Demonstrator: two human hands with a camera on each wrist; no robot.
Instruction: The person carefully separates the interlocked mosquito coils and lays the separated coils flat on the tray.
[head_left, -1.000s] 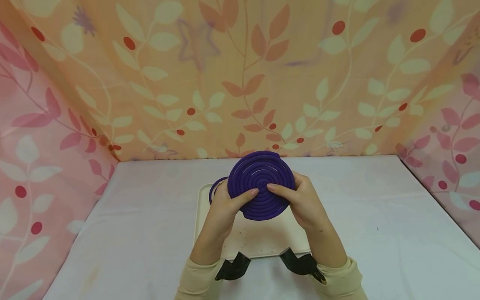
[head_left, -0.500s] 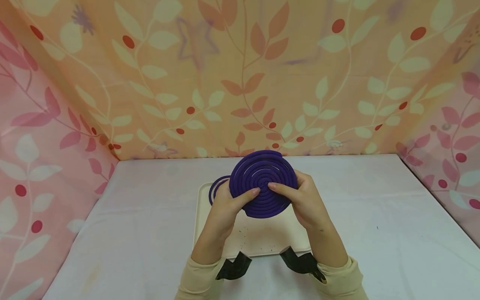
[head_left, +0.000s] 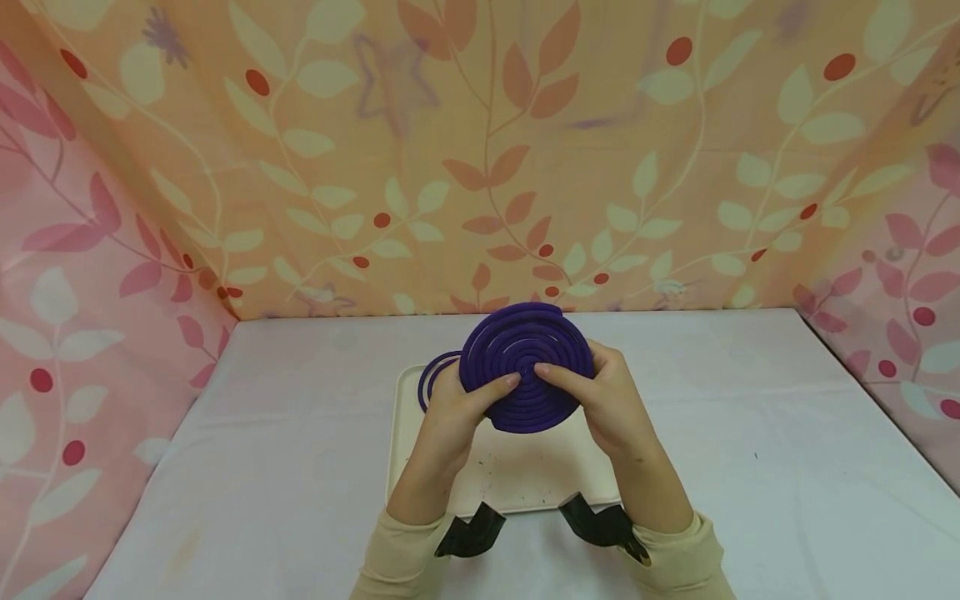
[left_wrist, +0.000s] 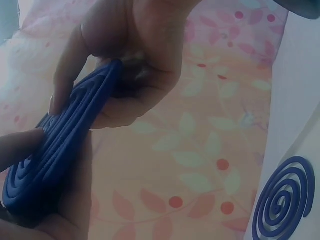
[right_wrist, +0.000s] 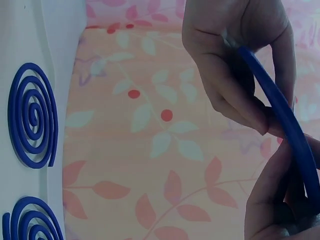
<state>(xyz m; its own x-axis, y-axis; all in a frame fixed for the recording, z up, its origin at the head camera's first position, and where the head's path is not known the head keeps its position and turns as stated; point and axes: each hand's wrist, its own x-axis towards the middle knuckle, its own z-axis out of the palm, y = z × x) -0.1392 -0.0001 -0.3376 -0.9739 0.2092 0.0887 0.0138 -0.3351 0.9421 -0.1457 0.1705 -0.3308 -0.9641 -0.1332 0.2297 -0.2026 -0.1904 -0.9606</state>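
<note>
A purple mosquito coil [head_left: 528,417], wound flat with its turns close together, is held up above the tray by both hands. My left hand [head_left: 446,412] grips its left edge, the thumb lying on the face near the centre. On the other edge my right hand [head_left: 611,400] grips likewise, with its thumb beside the left one. The other fingers are behind the coil, hidden in the head view. Both wrist views show the held coil [right_wrist: 285,115] almost edge-on. A looser single coil [right_wrist: 32,117] lies apart on the tray, and another coil [right_wrist: 32,217] is partly cut off.
The cream tray [head_left: 517,496] sits on the white-covered table [head_left: 300,450], with small dark crumbs on it. Part of a coil [head_left: 424,390] shows behind my left hand. Patterned cloth [head_left: 480,167] encloses the back and sides. Black mounts [head_left: 472,532] are on both wrists.
Both hands and the held coil have shifted very slightly right, showing a little more of the coil behind my left hand. The grip stays the same.
</note>
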